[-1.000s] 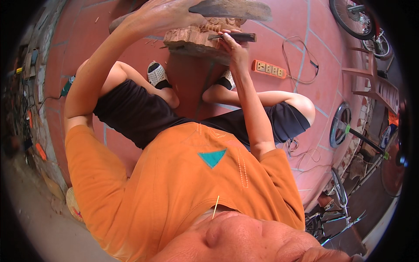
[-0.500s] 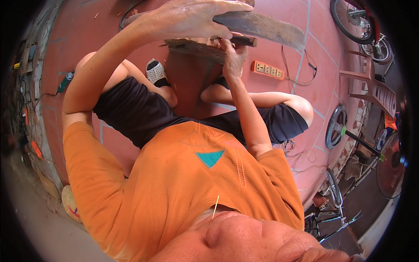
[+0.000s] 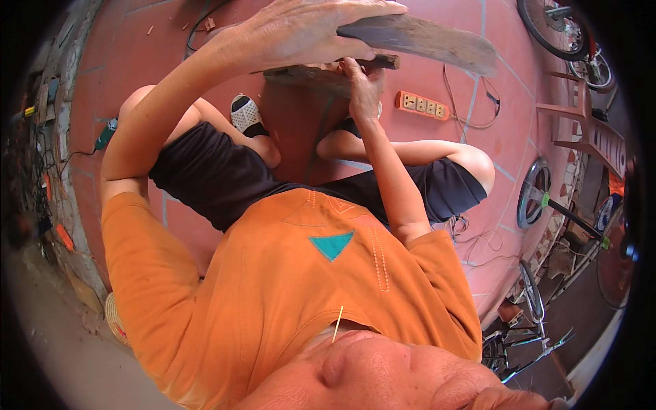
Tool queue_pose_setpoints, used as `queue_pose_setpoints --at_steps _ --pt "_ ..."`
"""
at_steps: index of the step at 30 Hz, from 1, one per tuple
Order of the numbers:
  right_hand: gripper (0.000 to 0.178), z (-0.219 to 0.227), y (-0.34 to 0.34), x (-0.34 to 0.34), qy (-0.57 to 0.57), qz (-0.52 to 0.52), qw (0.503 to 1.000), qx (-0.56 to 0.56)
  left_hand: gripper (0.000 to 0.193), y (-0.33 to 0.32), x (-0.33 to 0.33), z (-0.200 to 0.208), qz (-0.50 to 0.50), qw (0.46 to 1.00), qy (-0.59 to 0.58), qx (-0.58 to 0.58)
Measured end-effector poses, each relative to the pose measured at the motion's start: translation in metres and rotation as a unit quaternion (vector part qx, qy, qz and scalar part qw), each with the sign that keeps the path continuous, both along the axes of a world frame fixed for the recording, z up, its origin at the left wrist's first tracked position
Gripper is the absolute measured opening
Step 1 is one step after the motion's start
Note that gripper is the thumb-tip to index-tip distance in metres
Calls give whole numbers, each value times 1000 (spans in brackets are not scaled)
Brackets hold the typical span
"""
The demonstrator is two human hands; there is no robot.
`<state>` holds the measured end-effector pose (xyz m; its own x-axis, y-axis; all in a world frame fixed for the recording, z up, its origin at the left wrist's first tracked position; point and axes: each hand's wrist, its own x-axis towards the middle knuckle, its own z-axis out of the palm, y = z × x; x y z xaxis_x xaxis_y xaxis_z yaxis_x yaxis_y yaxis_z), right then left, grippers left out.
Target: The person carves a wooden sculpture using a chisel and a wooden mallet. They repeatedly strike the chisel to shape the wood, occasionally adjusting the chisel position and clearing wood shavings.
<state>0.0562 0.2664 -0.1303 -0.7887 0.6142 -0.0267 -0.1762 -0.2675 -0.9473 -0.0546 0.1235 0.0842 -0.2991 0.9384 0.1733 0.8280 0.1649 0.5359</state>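
Observation:
My left hand [image 3: 301, 34] is closed on a long, flat grey-brown wooden board [image 3: 430, 39], fingers over its far edge and thumb along the near one. The board juts out to the right past the hand. My right hand [image 3: 367, 85] pinches a short dark stick of wood [image 3: 380, 62] just below the board, its cut end pointing right. Under both hands, a rough dark plank [image 3: 301, 79] lies crosswise between my feet. The hands partly hide where stick, board and plank meet.
An orange power strip [image 3: 421, 106] with a cord lies on the red tiled floor [image 3: 512, 137] to the right. Along the right side are a plastic chair [image 3: 591, 126], a bicycle wheel [image 3: 555, 27] and a round-based stand [image 3: 533, 193]. A green power tool [image 3: 106, 133] sits left of my knee.
The board and both hands have shifted slightly right in the picture. Both hands keep their grips. The whole surroundings also shift a little with the view.

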Motion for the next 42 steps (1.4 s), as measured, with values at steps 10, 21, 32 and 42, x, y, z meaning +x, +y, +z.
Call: queue_pose_setpoints --at_steps 10,21,32,42 --pt "21 6 -4 -1 -4 -15 1000 -18 69 -3 -5 6 4 995 -8 -98" --pt "20 -1 -3 0 -17 -24 1000 -4 68 10 3 24 7 959 41 -279" --pt "24 -10 3 0 -34 -5 999 29 58 1 -2 30 -12 974 78 -210" --pt "25 11 12 1 -60 25 997 -50 60 -27 -39 16 66 978 126 -149"
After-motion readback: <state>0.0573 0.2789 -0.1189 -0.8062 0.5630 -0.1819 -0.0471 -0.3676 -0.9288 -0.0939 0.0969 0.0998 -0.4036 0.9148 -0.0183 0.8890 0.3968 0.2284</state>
